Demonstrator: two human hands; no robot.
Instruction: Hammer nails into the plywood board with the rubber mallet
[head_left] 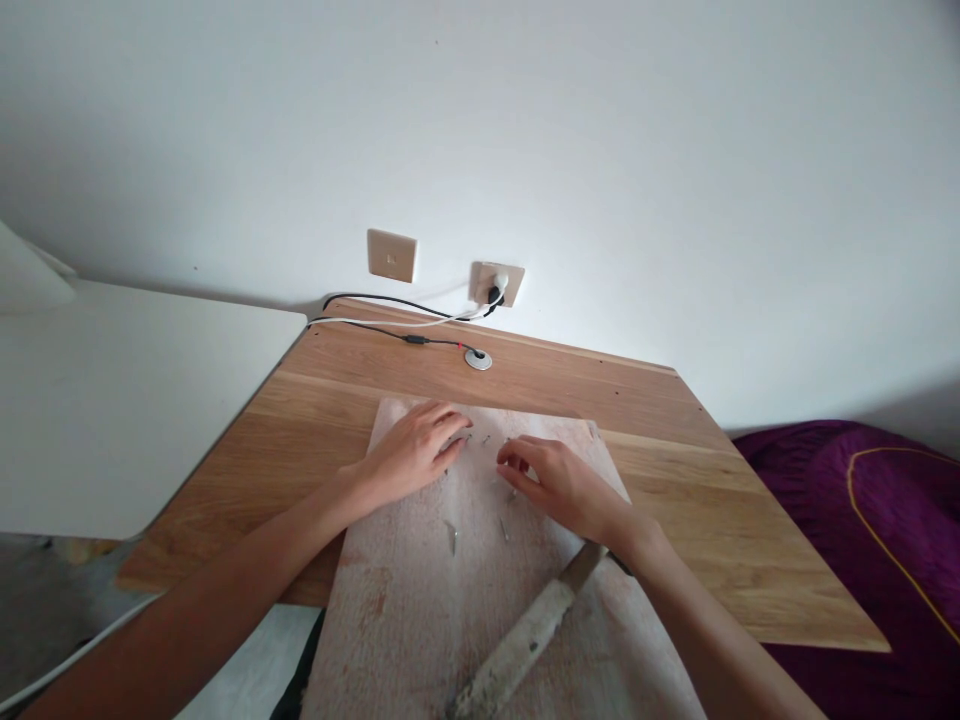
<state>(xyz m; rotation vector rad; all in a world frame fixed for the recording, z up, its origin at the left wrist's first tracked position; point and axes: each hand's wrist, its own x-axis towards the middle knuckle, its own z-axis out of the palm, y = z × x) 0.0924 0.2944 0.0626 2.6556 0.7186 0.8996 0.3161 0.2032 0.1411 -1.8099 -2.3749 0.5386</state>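
Note:
A pale, stained wooden board [405, 610] lies on the desk, and several thin nails stick up from its upper half. My left hand [420, 445] rests over the board's upper left, thumb and fingers apart, with the fingertips close by one nail [469, 437]. Across from it, my right hand [559, 480] is curled, thumb and index fingertips nearly together; anything between them is too small to make out. One nail [486, 440] stands between the two hands. Nearer to me are two more, a left nail [454, 538] and a right nail [504, 528]. A tool's worn handle [525, 635] lies slantwise, its far end hidden under my right wrist.
The wooden desk [675, 530] meets a white wall. Cables [405, 322] run along its back edge to a wall socket [498, 283], near a round cable hole [478, 359]. A white table [135, 400] adjoins at left; purple fabric [840, 500] lies at right.

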